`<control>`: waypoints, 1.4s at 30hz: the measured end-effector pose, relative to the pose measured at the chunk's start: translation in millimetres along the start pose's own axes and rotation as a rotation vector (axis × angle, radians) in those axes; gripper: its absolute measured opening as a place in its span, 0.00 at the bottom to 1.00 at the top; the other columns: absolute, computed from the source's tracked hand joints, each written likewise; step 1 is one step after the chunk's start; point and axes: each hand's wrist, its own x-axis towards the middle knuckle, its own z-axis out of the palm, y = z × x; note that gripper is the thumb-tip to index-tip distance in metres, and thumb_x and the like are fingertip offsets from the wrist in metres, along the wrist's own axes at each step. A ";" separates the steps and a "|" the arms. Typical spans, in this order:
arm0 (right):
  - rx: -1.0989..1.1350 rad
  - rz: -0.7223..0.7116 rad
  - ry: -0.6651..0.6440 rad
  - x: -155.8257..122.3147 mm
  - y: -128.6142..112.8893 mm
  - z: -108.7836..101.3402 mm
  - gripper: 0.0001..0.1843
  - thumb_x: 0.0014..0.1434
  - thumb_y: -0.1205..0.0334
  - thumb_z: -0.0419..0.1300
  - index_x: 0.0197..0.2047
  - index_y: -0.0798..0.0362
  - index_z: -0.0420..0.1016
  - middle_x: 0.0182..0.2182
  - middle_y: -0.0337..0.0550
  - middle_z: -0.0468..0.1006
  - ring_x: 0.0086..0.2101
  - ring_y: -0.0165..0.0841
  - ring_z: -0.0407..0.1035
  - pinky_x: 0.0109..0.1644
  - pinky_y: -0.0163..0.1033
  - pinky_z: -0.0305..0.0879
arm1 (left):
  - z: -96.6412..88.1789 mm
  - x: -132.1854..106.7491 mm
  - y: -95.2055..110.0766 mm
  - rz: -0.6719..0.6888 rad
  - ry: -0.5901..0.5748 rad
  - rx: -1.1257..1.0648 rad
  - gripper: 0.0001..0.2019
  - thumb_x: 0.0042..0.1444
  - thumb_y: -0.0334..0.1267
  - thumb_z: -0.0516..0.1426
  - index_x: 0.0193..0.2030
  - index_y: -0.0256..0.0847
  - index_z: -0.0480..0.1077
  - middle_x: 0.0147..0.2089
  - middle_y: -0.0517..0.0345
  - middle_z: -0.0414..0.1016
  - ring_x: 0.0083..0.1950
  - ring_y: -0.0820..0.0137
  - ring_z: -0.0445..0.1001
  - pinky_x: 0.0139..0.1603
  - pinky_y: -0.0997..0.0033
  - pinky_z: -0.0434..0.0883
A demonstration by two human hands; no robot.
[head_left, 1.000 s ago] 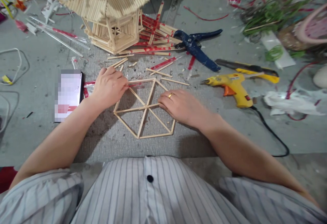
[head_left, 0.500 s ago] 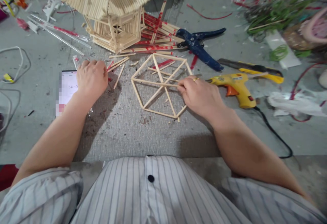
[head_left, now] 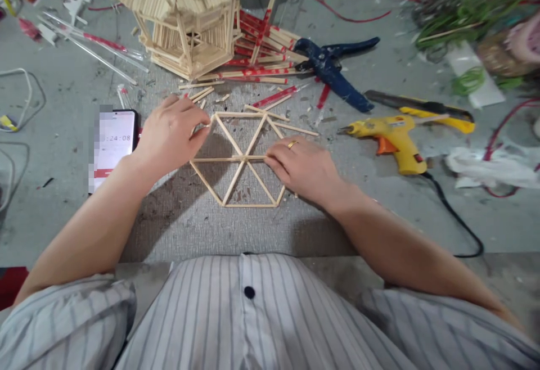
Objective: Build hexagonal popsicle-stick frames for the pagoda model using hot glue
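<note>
A flat hexagonal frame of thin wooden sticks (head_left: 250, 206), with spokes meeting at its centre, is held over the grey textured mat (head_left: 185, 235). My left hand (head_left: 171, 134) is closed at its upper-left side, thumb and fingers pinched around that edge and hiding part of it. On the right, my right hand (head_left: 306, 167), with a ring on one finger, pinches the frame near the end of a spoke and covers that corner. Loose sticks (head_left: 202, 94) lie just beyond my left fingers. A phone (head_left: 116, 145) showing a timer lies beside my left wrist.
A pavilion-like model of sticks (head_left: 189, 32) stands at the back. Red-wrapped sticks (head_left: 265, 44) are heaped beside it, near a blue cutter tool (head_left: 333, 72). To the right lie a yellow glue gun (head_left: 390, 136) with a black cord and a utility knife (head_left: 430, 108).
The frame has shifted left and turned, with my right hand moving along with it. My left hand has moved right, from beside the loose sticks to the frame's upper-left edge.
</note>
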 end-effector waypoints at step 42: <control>0.340 -0.112 -0.046 -49.7 7.3 -25.0 0.36 0.66 0.36 0.45 0.55 0.58 0.74 0.38 0.51 0.81 0.42 0.41 0.72 0.49 0.46 0.61 | -17.5 -54.5 120.0 0.332 -0.038 0.089 0.09 0.55 0.22 0.58 0.31 0.37 0.76 0.21 0.61 0.69 0.25 0.69 0.67 0.21 0.68 0.63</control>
